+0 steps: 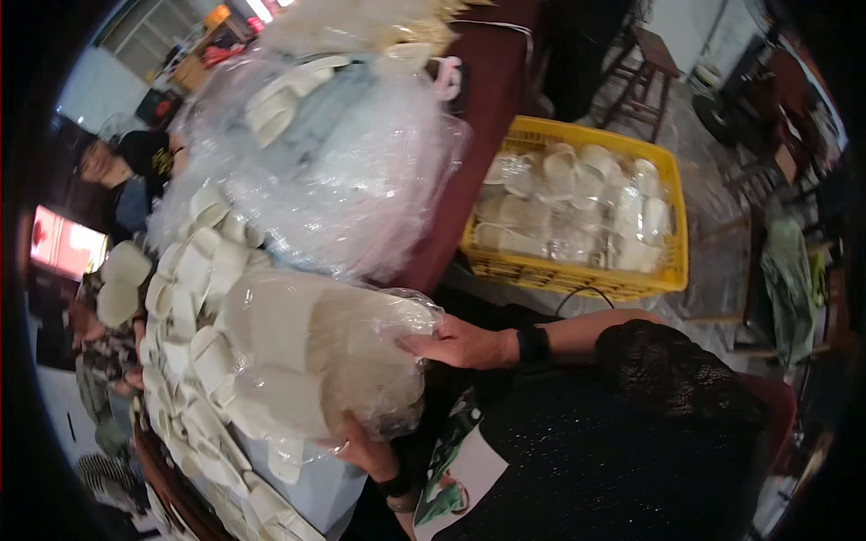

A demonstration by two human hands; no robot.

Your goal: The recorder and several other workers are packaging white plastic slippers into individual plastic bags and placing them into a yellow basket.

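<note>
A clear plastic bag [361,352] hangs between my hands, in front of my black top. Pale, cream-white shapes show through its film, but I cannot make out what they are. With thumb and fingers, my right hand [465,344], a black band on its wrist, grips the bag's edge. Lower down, my left hand [363,448] has closed on the bag's near lower part, its fingers partly behind the film. Beyond the bag, a heap of cream-white curved pieces with loops [194,284] covers the table.
A yellow plastic crate [577,281] filled with film-wrapped white pieces stands to the right. A big pile of clear plastic bags [361,198] lies on the far table, with white pieces on top. People sit at the left; one holds white pieces [124,281]. A wooden stool [642,77] stands behind.
</note>
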